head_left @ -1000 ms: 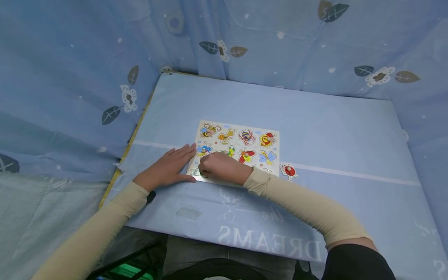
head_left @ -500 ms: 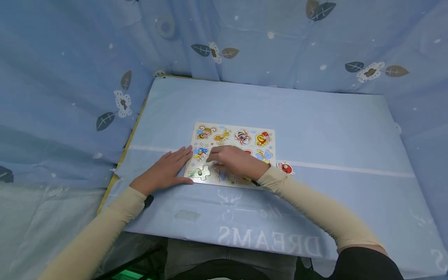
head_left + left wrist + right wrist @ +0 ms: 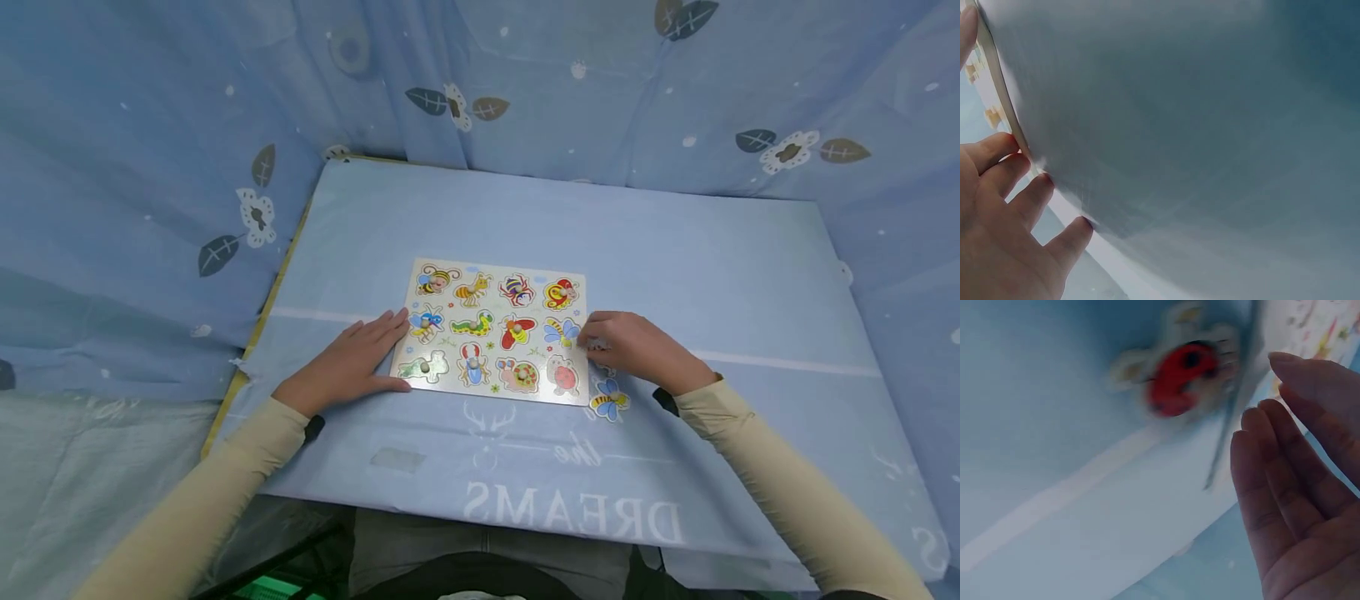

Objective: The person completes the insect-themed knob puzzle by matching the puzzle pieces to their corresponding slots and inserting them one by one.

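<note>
A wooden insect knob puzzle board (image 3: pixel 532 393) lies on the table. My left hand (image 3: pixel 341 367) rests flat at its left edge, fingertips and thumb touching it; the left wrist view shows the fingers (image 3: pixel 1035 197) along that edge. My right hand (image 3: pixel 641 346) is at the board's right edge, over a ladybug piece. That red ladybug piece (image 3: pixel 1182 381) is blurred in the right wrist view, apart from the loosely bent fingers, which hold nothing. Just below the right hand lies a loose blue-winged bee piece (image 3: pixel 609 402). Pale matching pictures without knobs show at the board's right side.
Blue cloth covers the table (image 3: pixel 675 267), with a pale stripe across it. A patterned blue curtain (image 3: pixel 585 92) hangs behind and at the sides. Knobbed pieces such as the caterpillar (image 3: pixel 472 323) and spider (image 3: pixel 517 290) sit in the board.
My right hand has moved from the board's lower left, across it, to the right edge. The bee piece has come into view. My left hand has stayed at the left edge.
</note>
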A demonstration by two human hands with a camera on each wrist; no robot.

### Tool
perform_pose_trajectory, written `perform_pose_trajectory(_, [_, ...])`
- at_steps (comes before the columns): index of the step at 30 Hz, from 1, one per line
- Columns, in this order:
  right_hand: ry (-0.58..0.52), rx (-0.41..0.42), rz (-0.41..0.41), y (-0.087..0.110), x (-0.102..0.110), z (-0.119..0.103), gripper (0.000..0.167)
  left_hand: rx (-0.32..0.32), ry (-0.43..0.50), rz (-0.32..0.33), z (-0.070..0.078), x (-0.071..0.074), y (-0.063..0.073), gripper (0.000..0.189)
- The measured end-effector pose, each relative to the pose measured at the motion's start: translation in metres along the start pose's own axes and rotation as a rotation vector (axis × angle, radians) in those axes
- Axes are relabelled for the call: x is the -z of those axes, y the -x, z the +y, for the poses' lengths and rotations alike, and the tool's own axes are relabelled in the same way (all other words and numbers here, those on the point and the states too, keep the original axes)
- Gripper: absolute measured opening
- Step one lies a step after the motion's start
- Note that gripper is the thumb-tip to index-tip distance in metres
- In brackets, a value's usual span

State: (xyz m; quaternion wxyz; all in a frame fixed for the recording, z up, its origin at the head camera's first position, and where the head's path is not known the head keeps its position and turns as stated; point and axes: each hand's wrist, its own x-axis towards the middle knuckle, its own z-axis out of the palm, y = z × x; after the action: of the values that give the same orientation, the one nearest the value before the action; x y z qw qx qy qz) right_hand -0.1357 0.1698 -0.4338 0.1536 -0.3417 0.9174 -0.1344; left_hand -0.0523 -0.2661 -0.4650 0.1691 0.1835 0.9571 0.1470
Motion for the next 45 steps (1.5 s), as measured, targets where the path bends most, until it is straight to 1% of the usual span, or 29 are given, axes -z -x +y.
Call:
perform_pose_trajectory(2, [0.025, -0.031, 0.003, 0.01, -0.003, 0.009, 0.014, -0.005, 0.009, -0.001, 0.0, 0.001, 0.001, 0.105])
perform_pose_trajectory(6, [0.038, -0.041, 0.021, 0.022, -0.007, 0.02, 0.014, -0.013, 0.004, -0.002, -0.001, 0.002, 0.001, 0.104])
perform_pose_trajectory(10, [0.028, -0.028, 0.035, 0.024, -0.008, 0.021, 0.014, -0.012, -0.008, 0.001, -0.001, 0.001, 0.001, 0.103])
perform_pose_trajectory(15, [0.052, -0.019, 0.034, 0.024, -0.006, 0.022, 0.015, -0.011, -0.004, 0.007, -0.002, -0.001, 0.0, 0.104])
perform_pose_trajectory(18, [0.049, -0.034, 0.056, 0.028, -0.004, 0.023, 0.016, -0.015, 0.002, 0.008, -0.001, -0.002, -0.001, 0.105])
perform_pose_trajectory(20, [0.026, -0.031, 0.078, 0.029, -0.003, 0.021, 0.017, -0.014, 0.0, 0.007, -0.001, -0.002, -0.001, 0.105])
perform_pose_trajectory(22, [-0.005, -0.005, 0.094, 0.03, -0.003, 0.017, 0.017, -0.009, -0.001, 0.004, -0.002, -0.002, -0.001, 0.105])
perform_pose_trajectory(25, [-0.029, 0.062, 0.106, 0.027, -0.005, 0.006, 0.017, 0.004, -0.002, -0.006, -0.002, -0.002, -0.001, 0.106])
perform_pose_trajectory(28, [-0.023, 0.124, 0.111, 0.024, -0.012, -0.005, 0.016, 0.018, 0.002, -0.02, -0.002, -0.002, -0.002, 0.106])
perform_pose_trajectory(31, [-0.01, 0.166, 0.116, 0.02, -0.018, -0.013, 0.015, 0.027, 0.003, -0.026, -0.001, -0.002, -0.003, 0.106])
perform_pose_trajectory(37, [-0.013, 0.198, 0.132, 0.015, -0.026, -0.019, 0.014, 0.026, -0.003, -0.019, -0.001, -0.002, -0.003, 0.107])
perform_pose_trajectory(42, [-0.014, 0.239, 0.12, 0.012, -0.032, -0.023, 0.013, 0.024, 0.008, -0.014, -0.001, -0.001, -0.003, 0.107])
perform_pose_trajectory(45, [-0.009, 0.245, 0.116, 0.011, -0.033, -0.024, 0.014, 0.027, 0.009, -0.015, -0.001, -0.001, -0.003, 0.107])
